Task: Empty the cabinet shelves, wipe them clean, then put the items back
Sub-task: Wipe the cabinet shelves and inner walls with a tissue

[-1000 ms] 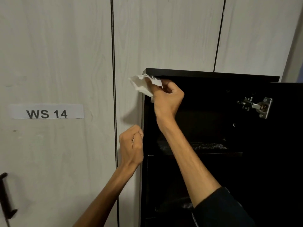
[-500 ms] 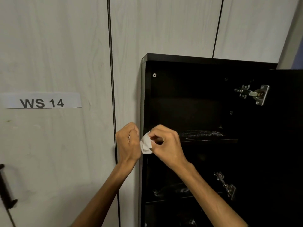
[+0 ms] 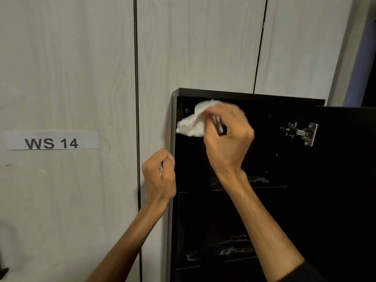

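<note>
A black cabinet point(image 3: 244, 95) stands open against pale wood-grain panels. My right hand point(image 3: 227, 137) is raised inside its top compartment, shut on a crumpled white tissue point(image 3: 192, 123) that sticks out to the left near the cabinet's upper left inner corner. My left hand point(image 3: 159, 176) is a closed fist resting against the cabinet's left front edge, lower down; nothing shows in it. Two dark shelves point(image 3: 264, 188) lie below, with faint shiny patches on them.
A metal hinge point(image 3: 303, 133) sits on the open black door point(image 3: 345, 180) at the right. A paper label reading WS 14 point(image 3: 50, 140) is stuck on the left panel. A dark handle point(image 3: 3, 270) shows at the lower left edge.
My right hand has lifted the tissue from shelf height, beside my left hand, up into the top compartment. My left fist has stayed at the cabinet's edge.
</note>
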